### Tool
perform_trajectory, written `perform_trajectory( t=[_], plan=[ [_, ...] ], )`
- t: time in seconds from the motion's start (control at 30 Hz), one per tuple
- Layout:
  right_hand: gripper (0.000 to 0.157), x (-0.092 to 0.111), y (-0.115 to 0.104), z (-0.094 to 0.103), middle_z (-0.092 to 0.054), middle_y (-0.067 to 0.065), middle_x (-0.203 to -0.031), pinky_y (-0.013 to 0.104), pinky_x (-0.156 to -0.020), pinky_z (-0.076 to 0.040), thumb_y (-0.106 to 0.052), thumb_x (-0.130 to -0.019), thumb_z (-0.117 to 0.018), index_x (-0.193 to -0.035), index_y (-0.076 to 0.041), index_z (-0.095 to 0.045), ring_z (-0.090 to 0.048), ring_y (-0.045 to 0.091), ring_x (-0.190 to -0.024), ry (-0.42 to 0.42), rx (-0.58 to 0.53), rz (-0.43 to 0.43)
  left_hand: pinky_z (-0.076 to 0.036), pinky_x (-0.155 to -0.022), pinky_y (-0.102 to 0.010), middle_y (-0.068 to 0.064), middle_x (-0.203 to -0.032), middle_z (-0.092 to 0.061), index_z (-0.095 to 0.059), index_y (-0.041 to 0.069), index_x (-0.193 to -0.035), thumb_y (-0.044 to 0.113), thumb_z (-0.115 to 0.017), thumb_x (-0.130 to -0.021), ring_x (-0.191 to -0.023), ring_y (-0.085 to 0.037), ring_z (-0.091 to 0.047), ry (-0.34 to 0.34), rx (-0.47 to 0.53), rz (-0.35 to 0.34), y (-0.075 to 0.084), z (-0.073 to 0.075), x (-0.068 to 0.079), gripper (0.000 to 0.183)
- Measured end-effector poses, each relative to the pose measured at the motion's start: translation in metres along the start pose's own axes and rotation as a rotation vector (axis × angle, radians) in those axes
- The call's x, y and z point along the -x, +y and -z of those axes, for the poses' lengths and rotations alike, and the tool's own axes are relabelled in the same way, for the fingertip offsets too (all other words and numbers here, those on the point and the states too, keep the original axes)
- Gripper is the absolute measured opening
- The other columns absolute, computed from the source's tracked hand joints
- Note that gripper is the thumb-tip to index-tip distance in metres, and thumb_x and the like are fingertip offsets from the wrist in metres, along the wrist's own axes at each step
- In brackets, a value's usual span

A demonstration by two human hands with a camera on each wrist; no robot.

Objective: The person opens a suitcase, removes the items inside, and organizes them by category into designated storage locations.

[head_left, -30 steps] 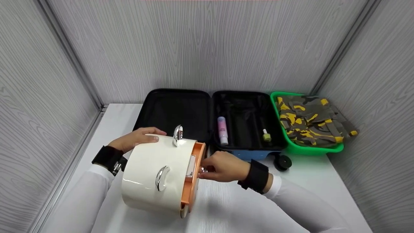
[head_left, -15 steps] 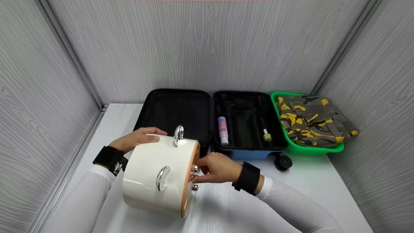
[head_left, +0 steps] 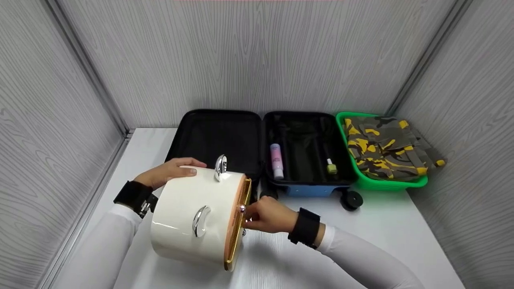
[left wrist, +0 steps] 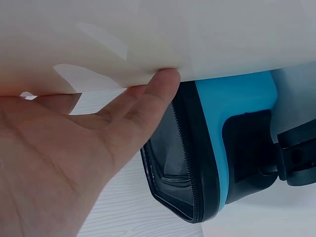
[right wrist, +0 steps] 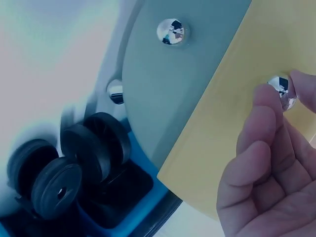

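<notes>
A glossy cream round-sided drawer box (head_left: 192, 200) lies in front of the suitcase. Two chrome curved pieces stick up from its upper side. My left hand (head_left: 172, 172) rests on its far left edge, fingers mostly straight. In the left wrist view a fingertip (left wrist: 165, 81) touches the cream surface. At the box's right end my right hand (head_left: 273, 214) pinches a chrome knob (right wrist: 282, 91) between thumb and fingers. This knob sits on a drawer front (right wrist: 222, 133), which stands slightly out with a gold edge. Another knob (right wrist: 171, 32) shows on the adjoining front. The drawer's inside is hidden.
Behind the box lies an open suitcase (head_left: 219, 140) with black wheels (head_left: 351, 200). A pink-and-lilac bottle (head_left: 276, 160) and a small yellow-green bottle (head_left: 331, 166) are in its right half. On the right, a green basket (head_left: 381, 184) holds folded camouflage cloth (head_left: 381, 148).
An orange drawer, out one second ago, has gone back in. My right hand has shifted to another knob, and a different drawer front now stands slightly out. The left hand stays put.
</notes>
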State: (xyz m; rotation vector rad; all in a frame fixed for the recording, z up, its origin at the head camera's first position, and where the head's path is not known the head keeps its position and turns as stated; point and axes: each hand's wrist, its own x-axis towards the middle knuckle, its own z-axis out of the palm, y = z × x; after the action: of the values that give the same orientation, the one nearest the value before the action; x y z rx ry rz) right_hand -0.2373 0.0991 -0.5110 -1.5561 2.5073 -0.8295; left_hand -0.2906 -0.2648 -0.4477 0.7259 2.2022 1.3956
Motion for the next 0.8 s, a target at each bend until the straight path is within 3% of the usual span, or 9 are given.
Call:
perform_trajectory(
  t=[0.4, 0.8],
  plan=[
    [0.013, 0.03, 0.007, 0.016, -0.076, 0.002, -0.075, 0.007, -0.062, -0.041, -0.021, -0.099, -0.081, -0.095, -0.009, -0.084, -0.052, -0.009, -0.066, -0.058, -0.006, -0.046, -0.063, -0.086, -0.024, 0.008, -0.127, -0.069, -0.047, -0.014, -0.152, 0.017, -0.059, -0.11, -0.107, -0.007, -0.072, 0.004, 0.057, 0.043, 0.002, 0.0, 0.003, 0.054],
    [0.012, 0.056, 0.015, 0.031, -0.073, -0.001, -0.074, 0.008, -0.06, -0.041, -0.023, -0.098, -0.082, -0.097, -0.011, -0.084, -0.051, -0.01, -0.065, -0.086, -0.039, -0.071, -0.064, -0.086, -0.026, 0.006, -0.128, -0.069, -0.05, -0.01, -0.153, 0.019, -0.059, -0.11, -0.107, -0.008, -0.072, 0.008, 0.044, 0.065, 0.004, -0.002, 0.0, 0.053]
  ],
)
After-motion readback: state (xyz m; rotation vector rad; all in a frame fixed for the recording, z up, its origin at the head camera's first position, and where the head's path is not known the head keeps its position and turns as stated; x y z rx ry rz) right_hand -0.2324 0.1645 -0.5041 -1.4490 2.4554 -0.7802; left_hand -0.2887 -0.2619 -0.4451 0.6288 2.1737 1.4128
